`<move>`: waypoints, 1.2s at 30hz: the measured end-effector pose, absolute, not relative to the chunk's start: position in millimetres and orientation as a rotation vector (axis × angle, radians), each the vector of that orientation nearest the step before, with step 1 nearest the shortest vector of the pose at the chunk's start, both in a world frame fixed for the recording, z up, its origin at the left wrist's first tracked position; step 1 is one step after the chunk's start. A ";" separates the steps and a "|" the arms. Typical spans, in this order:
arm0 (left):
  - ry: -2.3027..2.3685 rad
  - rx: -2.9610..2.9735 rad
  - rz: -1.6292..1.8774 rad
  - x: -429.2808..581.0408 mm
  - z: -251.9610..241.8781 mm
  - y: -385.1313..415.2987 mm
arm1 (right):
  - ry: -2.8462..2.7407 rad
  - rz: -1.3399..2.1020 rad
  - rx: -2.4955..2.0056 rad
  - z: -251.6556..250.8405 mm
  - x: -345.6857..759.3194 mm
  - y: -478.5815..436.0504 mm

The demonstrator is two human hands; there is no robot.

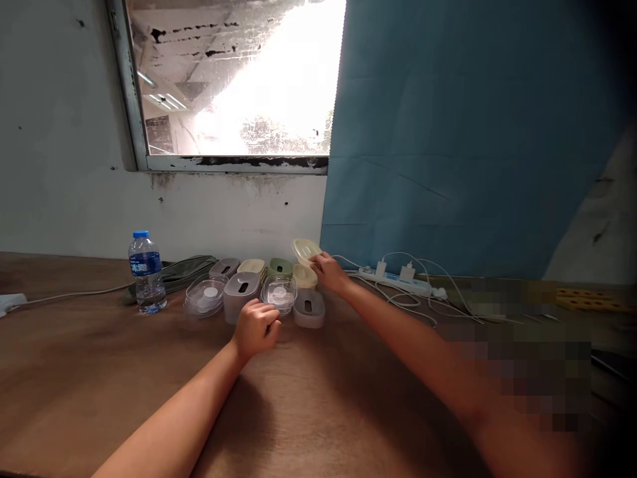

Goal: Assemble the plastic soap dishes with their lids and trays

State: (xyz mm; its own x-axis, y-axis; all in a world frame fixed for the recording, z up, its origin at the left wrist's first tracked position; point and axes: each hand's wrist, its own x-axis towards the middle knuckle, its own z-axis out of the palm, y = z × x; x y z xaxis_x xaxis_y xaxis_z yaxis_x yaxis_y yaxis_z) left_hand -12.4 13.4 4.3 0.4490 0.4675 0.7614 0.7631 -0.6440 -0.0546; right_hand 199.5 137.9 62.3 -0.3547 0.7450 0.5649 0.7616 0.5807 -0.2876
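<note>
My right hand [329, 273] grips the edge of a pale yellow plastic container [305, 249] and holds it tilted above the back of the group. Below it sits another pale yellow container [304, 276]. My left hand [257, 330] is curled into a loose fist in front of the group, with nothing visible in it. Nearest to that fist are a greyish container with a dark oval slot [242, 297] and clear plastic containers [279, 295]. A second slotted greyish container [308, 309] stands at the front right. More clear containers [205, 296] are stacked at the left.
A water bottle [146, 272] with a blue cap stands left of the containers, by a dark green cloth bag [184, 271]. On the right, a white power strip [398, 282] lies with plugs and tangled cables. Behind the brown table [124, 385] are a wall and blue curtain [428, 146].
</note>
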 end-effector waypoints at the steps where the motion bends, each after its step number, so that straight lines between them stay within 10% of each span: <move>1: -1.054 -2.287 -1.073 -13.3 6.0 12.4 | -2.169 -0.034 -1.143 66.9 209.2 122.4; 11: -0.961 -2.812 -0.848 11.4 11.0 -8.1 | -2.900 0.355 -0.881 33.4 299.2 -31.9; 20: -0.888 -3.137 -0.667 22.7 -0.9 -7.8 | -2.646 -0.103 -1.309 46.1 233.6 34.4; 36: -0.932 -2.863 -0.855 15.0 -3.5 -0.6 | -2.416 0.118 -1.438 30.5 257.3 50.6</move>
State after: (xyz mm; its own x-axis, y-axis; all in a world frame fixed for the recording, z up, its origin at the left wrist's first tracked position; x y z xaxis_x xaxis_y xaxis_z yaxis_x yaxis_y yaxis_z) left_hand 15.0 -0.6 -3.5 0.6737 0.5413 0.5031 0.5479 -0.8227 0.1517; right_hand 257.3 50.6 30.5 -0.4383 0.8678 0.2342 0.8407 0.4880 -0.2347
